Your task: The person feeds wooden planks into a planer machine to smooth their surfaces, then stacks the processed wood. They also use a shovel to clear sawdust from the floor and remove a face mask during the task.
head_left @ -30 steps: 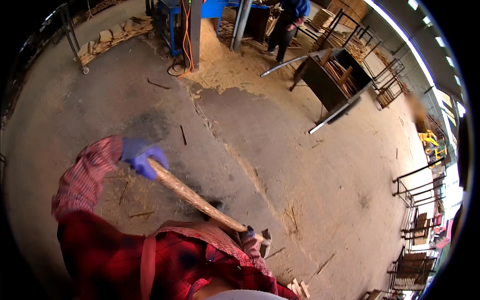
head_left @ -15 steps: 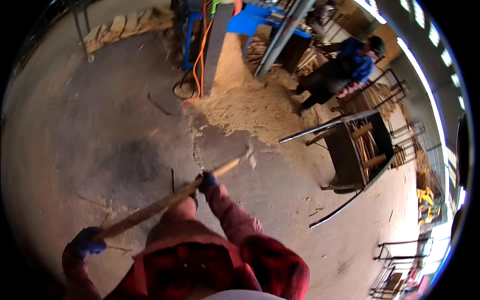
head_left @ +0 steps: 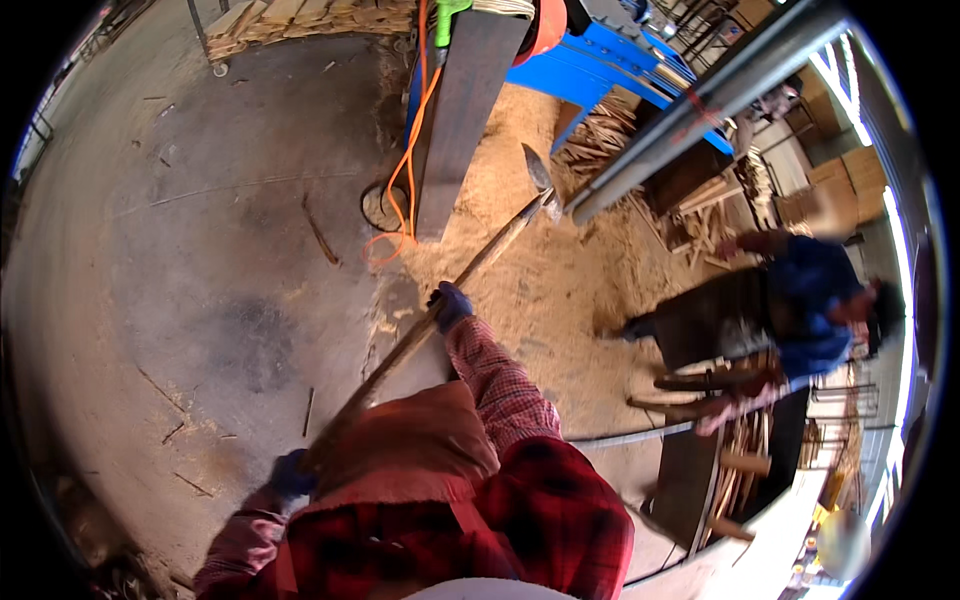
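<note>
A long wooden-handled hoe (head_left: 497, 245) slants across me, from low left up toward the middle right. My right hand (head_left: 451, 303), in a dark blue glove, is closed around the middle of its handle. Near the butt end, beside my apron, my left hand (head_left: 290, 474) grips the handle, also gloved; its fingers are partly blurred. The hoe's metal head (head_left: 540, 172) is over the sawdust (head_left: 530, 300), between a dark upright beam and a grey post. Whether the blade touches the floor I cannot tell.
An orange cord (head_left: 408, 180) hangs by the dark beam (head_left: 462, 120). A blue machine (head_left: 590, 65) stands behind the grey post (head_left: 710, 105). At right, a co-worker (head_left: 800, 300) holds wood pieces over a dark cart (head_left: 685, 480). Stacked boards (head_left: 310, 18) lie at far left.
The hoe has swung forward, its head now over the sawdust by the post. My view has moved toward the machine. The co-worker is now at the cart with wood pieces.
</note>
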A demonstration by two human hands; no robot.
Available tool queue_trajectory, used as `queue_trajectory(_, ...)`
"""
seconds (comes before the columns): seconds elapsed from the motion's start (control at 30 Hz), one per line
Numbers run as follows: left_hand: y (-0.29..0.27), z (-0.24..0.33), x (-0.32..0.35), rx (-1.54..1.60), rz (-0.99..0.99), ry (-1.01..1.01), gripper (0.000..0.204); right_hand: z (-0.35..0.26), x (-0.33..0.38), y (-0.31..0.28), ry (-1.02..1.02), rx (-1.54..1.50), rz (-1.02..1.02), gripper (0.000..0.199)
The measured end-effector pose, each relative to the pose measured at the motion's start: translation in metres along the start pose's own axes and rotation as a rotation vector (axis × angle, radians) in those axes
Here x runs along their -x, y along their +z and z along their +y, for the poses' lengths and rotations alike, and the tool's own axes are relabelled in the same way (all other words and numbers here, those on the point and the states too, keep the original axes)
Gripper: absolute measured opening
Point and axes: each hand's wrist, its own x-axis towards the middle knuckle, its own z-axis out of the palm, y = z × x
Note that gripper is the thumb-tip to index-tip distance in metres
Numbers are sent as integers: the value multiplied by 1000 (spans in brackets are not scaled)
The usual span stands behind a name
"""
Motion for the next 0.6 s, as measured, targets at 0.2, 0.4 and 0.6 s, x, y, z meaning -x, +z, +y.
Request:
queue_trajectory(0.2, 85, 217, -156, 317, -35, -191, 37, -181, -166, 27, -201, 132, -49, 19)
queue_trajectory(0.4, 116, 330, -269, 1111, -308, -473, 21, -254, -230, 60, -115, 730, 274, 38)
queue_trajectory(0.6, 110, 294, -199, 1232, -354, -482, 19, -181, -182, 23, -17, 767, 384, 27)
